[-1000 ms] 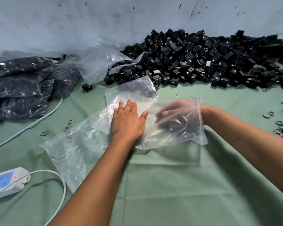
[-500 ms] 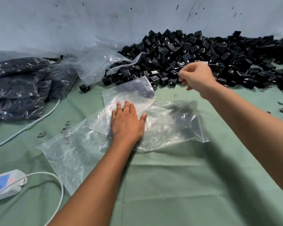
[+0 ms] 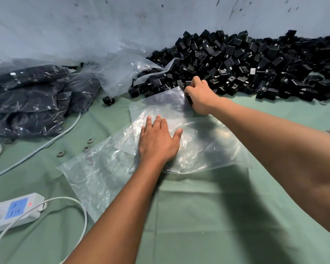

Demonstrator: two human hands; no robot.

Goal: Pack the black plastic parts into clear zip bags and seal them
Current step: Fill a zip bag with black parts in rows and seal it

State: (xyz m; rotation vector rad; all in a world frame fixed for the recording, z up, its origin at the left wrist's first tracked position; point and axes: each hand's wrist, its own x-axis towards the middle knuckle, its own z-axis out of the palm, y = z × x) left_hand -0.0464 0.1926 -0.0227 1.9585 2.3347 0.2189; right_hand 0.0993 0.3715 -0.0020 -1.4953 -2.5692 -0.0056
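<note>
A big heap of black plastic parts (image 3: 246, 61) lies along the wall at the back right. Several clear zip bags (image 3: 208, 147) lie flat and overlapping on the green cloth in the middle. My left hand (image 3: 158, 141) rests flat on top of them, fingers spread. At the front edge of the heap, by the far corner of a bag, my right hand (image 3: 199, 96) is closed around black parts. A single black part (image 3: 108, 101) sits apart, left of the heap.
Filled bags of black parts (image 3: 31, 100) are stacked at the far left. A crumpled large clear bag (image 3: 122, 73) lies against the wall. A white power strip (image 3: 13, 210) with its cable sits at the near left. Small metal washers (image 3: 91, 141) are scattered on the cloth.
My right hand came out of the open bag, reached to the heap, then shifted left and closed on black parts at its front edge. My left hand stayed flat on the bags.
</note>
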